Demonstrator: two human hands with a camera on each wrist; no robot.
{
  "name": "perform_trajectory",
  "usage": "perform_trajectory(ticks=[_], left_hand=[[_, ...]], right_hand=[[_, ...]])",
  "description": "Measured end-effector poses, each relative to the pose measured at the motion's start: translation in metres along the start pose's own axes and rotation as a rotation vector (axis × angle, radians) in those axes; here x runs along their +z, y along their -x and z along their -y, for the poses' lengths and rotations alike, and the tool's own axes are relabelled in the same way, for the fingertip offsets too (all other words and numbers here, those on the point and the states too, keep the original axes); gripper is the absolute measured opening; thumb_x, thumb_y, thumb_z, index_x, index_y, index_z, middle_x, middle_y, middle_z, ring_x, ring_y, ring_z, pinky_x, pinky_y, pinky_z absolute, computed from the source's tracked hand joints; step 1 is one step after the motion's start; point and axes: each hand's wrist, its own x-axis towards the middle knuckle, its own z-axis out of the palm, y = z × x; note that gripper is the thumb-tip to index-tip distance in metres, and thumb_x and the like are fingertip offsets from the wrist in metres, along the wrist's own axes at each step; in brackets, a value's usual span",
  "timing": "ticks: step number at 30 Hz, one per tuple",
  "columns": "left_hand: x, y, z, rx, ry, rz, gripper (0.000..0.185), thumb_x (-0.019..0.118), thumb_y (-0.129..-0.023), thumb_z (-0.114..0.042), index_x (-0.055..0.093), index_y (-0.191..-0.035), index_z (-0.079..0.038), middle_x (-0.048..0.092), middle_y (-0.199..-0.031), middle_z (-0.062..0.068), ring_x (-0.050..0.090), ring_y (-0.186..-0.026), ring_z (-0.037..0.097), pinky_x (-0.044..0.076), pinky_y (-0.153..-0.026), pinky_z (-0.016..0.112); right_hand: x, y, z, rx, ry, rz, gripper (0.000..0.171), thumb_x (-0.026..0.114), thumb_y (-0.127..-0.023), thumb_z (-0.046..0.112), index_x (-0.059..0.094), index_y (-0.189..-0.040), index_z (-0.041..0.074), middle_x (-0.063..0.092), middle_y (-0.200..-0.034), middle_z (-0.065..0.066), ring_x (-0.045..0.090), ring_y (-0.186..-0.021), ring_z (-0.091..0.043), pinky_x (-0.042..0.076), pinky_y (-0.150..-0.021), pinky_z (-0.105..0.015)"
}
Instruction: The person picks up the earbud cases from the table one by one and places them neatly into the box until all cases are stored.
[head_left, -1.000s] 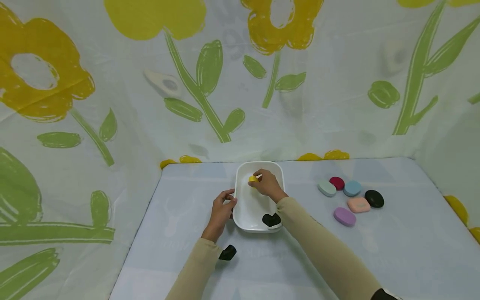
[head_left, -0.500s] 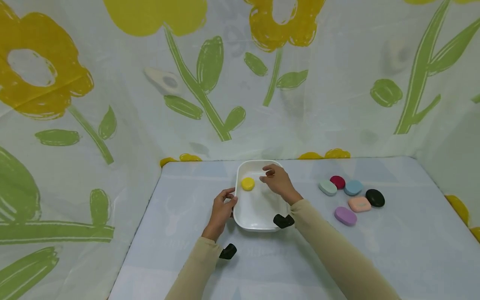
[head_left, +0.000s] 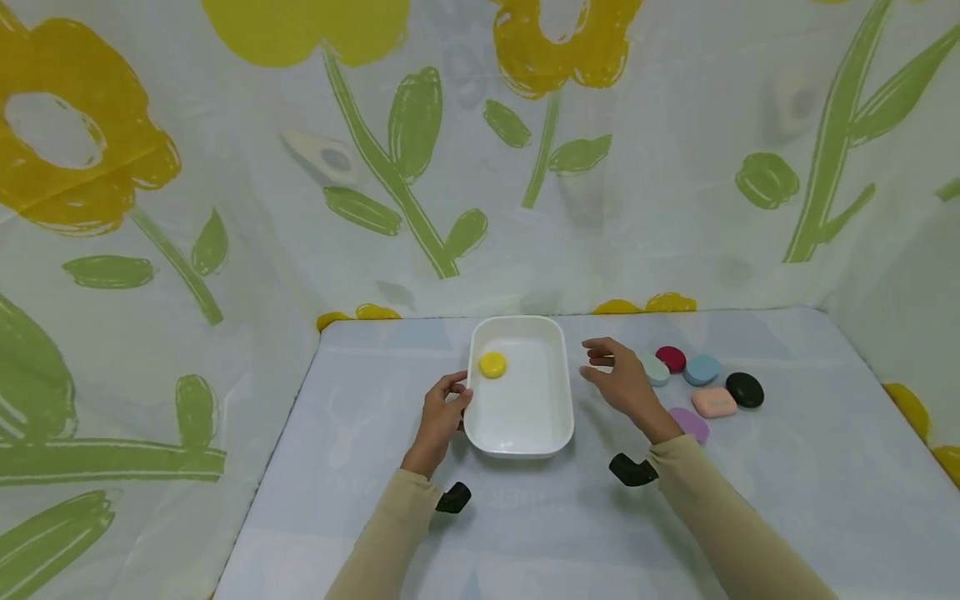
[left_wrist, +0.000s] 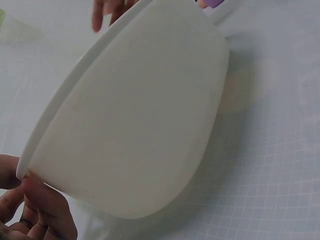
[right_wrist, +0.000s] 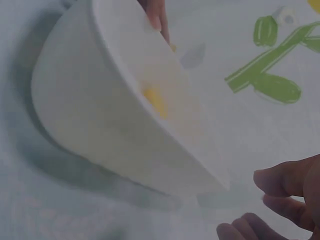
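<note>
A white rectangular bowl (head_left: 553, 417) stands on the table, and a round yellow soap (head_left: 492, 364) lies in its far left corner. My left hand (head_left: 459, 396) pinches the bowl's left rim; the left wrist view shows the fingers (left_wrist: 35, 200) at the rim of the bowl (left_wrist: 140, 125). My right hand (head_left: 596, 362) hovers open and holds nothing, just right of the bowl and beside a pale green soap (head_left: 656, 372). In the right wrist view the yellow soap (right_wrist: 155, 100) shows through the bowl's wall (right_wrist: 90, 110), with my right fingers (right_wrist: 280, 182) nearby.
Right of the bowl lie several soaps: red (head_left: 671, 358), blue (head_left: 702, 369), black (head_left: 745, 389), pink (head_left: 714, 402) and purple (head_left: 692, 423). Flowered cloth hangs behind and at both sides of the table (head_left: 375, 467).
My right hand let go of the yellow soap inside the bowl, then moved right, out of the bowl and toward the group of soaps. The left hand stayed on the rim.
</note>
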Motion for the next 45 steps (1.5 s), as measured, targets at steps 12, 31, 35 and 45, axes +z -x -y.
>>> perform_trajectory(ticks=[12,31,35,45], left_hand=[[-0.001,-0.002,0.002,-0.014,0.000,-0.013,0.040,0.061,-0.108,-0.013,0.059,-0.147,-0.006,0.054,-0.118,0.013,0.052,-0.074,0.019,0.049,-0.057,0.027],[0.000,0.000,0.004,-0.016,0.009,-0.013,0.040,0.061,-0.108,-0.012,0.058,-0.148,-0.006,0.054,-0.119,0.013,0.049,-0.073,0.020,0.048,-0.058,0.028],[0.000,0.001,0.002,-0.016,0.015,-0.006,0.040,0.060,-0.109,-0.012,0.058,-0.148,-0.006,0.053,-0.118,0.013,0.050,-0.074,0.020,0.048,-0.058,0.027],[0.003,0.001,0.000,-0.025,0.009,-0.013,0.039,0.060,-0.109,-0.013,0.059,-0.147,-0.006,0.054,-0.118,0.013,0.051,-0.076,0.020,0.049,-0.059,0.027]], right_hand=[[-0.024,0.044,-0.041,-0.016,0.014,-0.065,0.046,0.066,-0.102,0.001,0.053,-0.145,-0.010,0.056,-0.141,-0.033,0.057,-0.128,-0.046,0.049,-0.109,-0.057],[-0.049,0.082,-0.096,-0.014,0.252,-0.185,0.049,0.070,-0.094,-0.003,0.054,-0.139,-0.014,0.053,-0.136,-0.037,0.050,-0.126,-0.054,0.043,-0.106,-0.071],[-0.050,0.088,-0.100,-0.026,0.291,-0.204,0.048,0.073,-0.092,-0.007,0.055,-0.135,-0.016,0.056,-0.134,-0.038,0.051,-0.126,-0.055,0.044,-0.104,-0.072],[-0.051,0.093,-0.106,-0.039,0.343,-0.195,0.048,0.073,-0.088,-0.011,0.055,-0.132,-0.019,0.057,-0.131,-0.041,0.055,-0.123,-0.058,0.045,-0.102,-0.070]])
